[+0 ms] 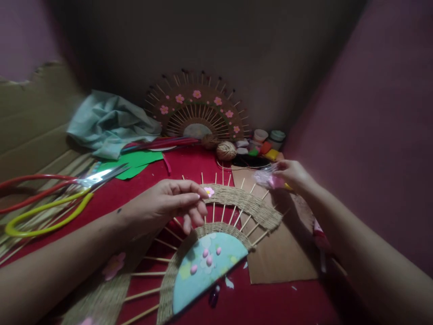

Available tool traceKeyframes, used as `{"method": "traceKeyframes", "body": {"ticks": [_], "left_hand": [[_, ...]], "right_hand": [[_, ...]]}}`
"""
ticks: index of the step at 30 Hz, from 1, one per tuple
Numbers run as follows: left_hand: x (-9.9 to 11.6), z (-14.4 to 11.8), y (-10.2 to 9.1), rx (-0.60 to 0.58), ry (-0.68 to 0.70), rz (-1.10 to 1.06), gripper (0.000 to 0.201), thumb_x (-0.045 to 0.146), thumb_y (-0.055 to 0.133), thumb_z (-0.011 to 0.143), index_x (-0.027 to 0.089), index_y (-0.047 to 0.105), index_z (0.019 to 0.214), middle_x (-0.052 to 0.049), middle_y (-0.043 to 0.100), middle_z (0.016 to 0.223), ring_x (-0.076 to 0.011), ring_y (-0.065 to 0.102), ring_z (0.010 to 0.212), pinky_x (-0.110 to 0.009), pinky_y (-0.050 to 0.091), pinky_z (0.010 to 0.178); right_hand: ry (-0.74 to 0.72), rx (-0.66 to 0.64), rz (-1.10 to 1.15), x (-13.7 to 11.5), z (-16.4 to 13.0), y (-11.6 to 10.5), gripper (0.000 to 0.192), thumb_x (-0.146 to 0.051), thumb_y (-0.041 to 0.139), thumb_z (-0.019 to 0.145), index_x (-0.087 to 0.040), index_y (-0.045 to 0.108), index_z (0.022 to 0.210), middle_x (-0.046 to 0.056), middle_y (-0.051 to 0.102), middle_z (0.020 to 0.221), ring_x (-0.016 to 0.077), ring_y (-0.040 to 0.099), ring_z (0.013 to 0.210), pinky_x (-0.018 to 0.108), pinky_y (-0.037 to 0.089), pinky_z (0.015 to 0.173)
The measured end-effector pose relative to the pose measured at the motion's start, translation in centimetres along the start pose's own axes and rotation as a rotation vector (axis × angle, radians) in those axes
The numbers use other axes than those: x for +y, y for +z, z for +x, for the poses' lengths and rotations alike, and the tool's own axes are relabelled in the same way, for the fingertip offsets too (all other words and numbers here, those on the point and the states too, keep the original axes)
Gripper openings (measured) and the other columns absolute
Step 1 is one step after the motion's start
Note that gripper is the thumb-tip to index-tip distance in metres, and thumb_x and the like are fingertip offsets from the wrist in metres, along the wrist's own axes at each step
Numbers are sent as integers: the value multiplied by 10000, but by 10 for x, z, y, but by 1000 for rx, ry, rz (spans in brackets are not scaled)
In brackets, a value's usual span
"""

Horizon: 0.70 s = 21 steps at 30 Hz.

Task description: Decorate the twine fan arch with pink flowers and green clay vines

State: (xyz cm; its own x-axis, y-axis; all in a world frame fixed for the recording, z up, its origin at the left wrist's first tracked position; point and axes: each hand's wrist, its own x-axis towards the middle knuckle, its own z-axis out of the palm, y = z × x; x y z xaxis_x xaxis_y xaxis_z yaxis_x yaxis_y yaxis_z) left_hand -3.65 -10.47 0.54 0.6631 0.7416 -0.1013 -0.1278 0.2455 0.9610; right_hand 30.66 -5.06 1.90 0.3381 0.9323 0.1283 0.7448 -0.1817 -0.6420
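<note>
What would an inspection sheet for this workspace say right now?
Surface: red work surface, cardboard sheet on it.
Job's things: woven fan, small pink flower over its band, clear plastic packet.
Clutter: scissors, green sheet, blue-green cloth, twine ball.
Left hand: fingertips at the flower; grip unclear.
Right hand: holds the packet.
Cables: nothing seen.
Surroundings: purple wall at right, flower-decorated fan at back.

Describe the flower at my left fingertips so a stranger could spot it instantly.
On the red surface, find the nearer fan with the pale blue half-disc. Over its outer woven band shows a pink, yellow-centred flower, the only one right at the left hand.
</note>
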Motion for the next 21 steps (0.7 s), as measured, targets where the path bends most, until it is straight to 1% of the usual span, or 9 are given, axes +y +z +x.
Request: {"method": "traceKeyframes", "body": {"ticks": [3, 6, 8, 10, 11, 13, 15, 18, 21], "left_hand": [[0, 0, 2, 7, -25, 9, 193, 336, 630, 852, 146, 649, 874, -75, 702, 720, -165, 679, 552, -196, 529, 404], [1, -2, 3, 105, -54, 46, 202, 347, 678, 811, 152, 627, 797, -34, 672, 638, -128, 635, 470, -163, 484, 360], [2, -4, 3, 164, -62, 56, 222, 355, 698, 790, 152, 618, 746, -15, 658, 611, -104, 606, 434, -145, 457, 341], [2, -3, 3, 185, -58, 52, 274, 398, 690, 790, 144, 623, 711, -14, 648, 595, -88, 582, 411, -135, 437, 327], [2, -3, 3, 180, -54, 48, 295, 416, 682, 793, 137, 633, 709, -17, 643, 589, -82, 574, 407, -133, 434, 325], [2, -1, 3, 158, -47, 47, 298, 419, 673, 802, 128, 661, 742, -24, 645, 603, -78, 574, 419, -136, 447, 341], [2, -1, 3, 134, -47, 53, 241, 370, 682, 803, 129, 679, 801, -31, 663, 645, -81, 590, 446, -145, 470, 366], [3, -2, 5, 115, -60, 59, 132, 252, 721, 765, 147, 677, 833, -28, 681, 654, -96, 610, 472, -161, 495, 398], [7, -4, 9, 118, -65, 76, 118, 194, 749, 729, 161, 649, 782, -6, 664, 587, -101, 615, 485, -175, 521, 447]], "right_hand": [[-21, 52, -70, -2, 9, 4, 132, -50, 622, 601, -144, 657, 686, 30, 617, 609, 174, 570, 601, 275, 396, 567], [-43, 110, -103, -12, 9, 4, 227, -43, 627, 624, -110, 684, 834, 110, 676, 773, 246, 627, 765, 330, 436, 677], [-79, 138, -90, -24, 1, 4, 304, -69, 625, 668, -94, 673, 967, 146, 687, 887, 267, 634, 858, 354, 451, 732], [-140, 129, -44, -40, -16, 4, 318, -118, 614, 729, -107, 651, 1045, 137, 689, 951, 238, 640, 886, 335, 469, 746], [-180, 105, -6, -49, -28, 5, 296, -142, 604, 759, -125, 647, 1052, 109, 697, 949, 207, 646, 870, 309, 479, 741], [-264, 56, 82, -64, -55, 9, 245, -198, 596, 801, -159, 644, 1038, 60, 706, 920, 158, 650, 815, 271, 494, 714], [-428, 57, 289, -76, -82, 15, 175, -194, 596, 805, -144, 654, 963, 61, 702, 886, 152, 647, 794, 269, 500, 694], [-559, 110, 335, -81, -110, 28, 155, -152, 571, 818, -145, 655, 948, 54, 697, 889, 146, 637, 813, 282, 502, 732], [-621, 149, 323, -74, -117, 38, 183, -111, 543, 821, -144, 648, 967, 56, 689, 908, 148, 635, 833, 300, 500, 763]]}}
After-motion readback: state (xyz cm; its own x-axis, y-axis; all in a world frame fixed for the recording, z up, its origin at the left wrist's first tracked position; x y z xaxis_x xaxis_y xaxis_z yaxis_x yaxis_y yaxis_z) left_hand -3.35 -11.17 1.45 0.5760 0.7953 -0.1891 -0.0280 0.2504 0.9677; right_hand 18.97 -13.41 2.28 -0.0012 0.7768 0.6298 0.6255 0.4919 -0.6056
